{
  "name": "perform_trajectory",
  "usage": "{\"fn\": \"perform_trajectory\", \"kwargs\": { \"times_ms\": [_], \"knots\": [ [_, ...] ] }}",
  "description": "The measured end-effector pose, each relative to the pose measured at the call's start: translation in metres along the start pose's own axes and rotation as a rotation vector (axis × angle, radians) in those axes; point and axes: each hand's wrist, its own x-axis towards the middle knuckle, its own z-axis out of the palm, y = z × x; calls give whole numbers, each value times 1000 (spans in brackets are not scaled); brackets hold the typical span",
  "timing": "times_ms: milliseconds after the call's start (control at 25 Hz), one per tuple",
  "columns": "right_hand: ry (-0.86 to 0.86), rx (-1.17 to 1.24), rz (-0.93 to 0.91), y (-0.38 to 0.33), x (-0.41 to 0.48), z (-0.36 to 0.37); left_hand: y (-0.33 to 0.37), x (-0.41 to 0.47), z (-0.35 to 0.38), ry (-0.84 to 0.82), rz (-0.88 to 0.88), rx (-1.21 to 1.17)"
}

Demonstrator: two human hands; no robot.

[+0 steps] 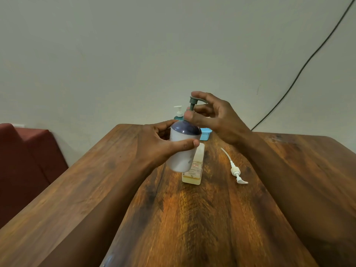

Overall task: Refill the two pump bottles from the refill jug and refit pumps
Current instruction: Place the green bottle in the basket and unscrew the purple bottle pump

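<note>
left hand (159, 149) wraps bottle 1 (181, 157), right hand (217, 116) pinches its grey pump (192, 102); maybe refitting, can't tell; bottle 2 (193, 174) just behind stands pumpless, white pump (236, 170) lying at its 3 o'clock; not done yet

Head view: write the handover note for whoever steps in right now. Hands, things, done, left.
Left hand grips the white dome-topped bottle, tilted above the table. Right hand pinches its grey pump; whether it is being unscrewed or refitted cannot be told.
The rectangular labelled bottle stands behind, its yellowish liquid low and its neck hidden. A white pump with dip tube lies on the table to the right.
A teal pump bottle and a blue basket stand at the far edge. No refill jug is identifiable.
Done: one pump off. Left: probably filling both bottles and refitting the pumps.
</note>
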Motion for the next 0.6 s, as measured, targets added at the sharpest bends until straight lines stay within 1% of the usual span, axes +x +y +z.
{"fn": "perform_trajectory", "kwargs": {
  "times_ms": [40, 80, 120, 240, 320, 400, 520, 560, 600],
  "knots": [
    [100, -120, -17, 0, -1, 4, 0, 0, 1, 15, 12, 24],
    [174, -177, -34, 0, -2, 7, 0, -1, 2, 30, 26, 40],
    [202, -160, -58, -1, -3, 9, 0, -1, 3, 43, 41, 44],
    [155, 15, -93, 1, -5, 9, -1, -5, 2, 69, 51, 14],
    [138, -17, -101, 0, -6, 7, -1, -8, 0, 91, 66, 30],
    [137, -70, -92, -3, -8, 10, -2, -10, 0, 89, 108, 101],
    [179, -142, -93, -5, -13, 13, -1, -14, 5, 65, 144, 135],
    [154, -114, -104, -5, -13, 12, 0, -15, 7, 56, 154, 119],
    [90, -39, -99, -5, -13, 9, 0, -15, 7, 49, 162, 104]
  ]
}}
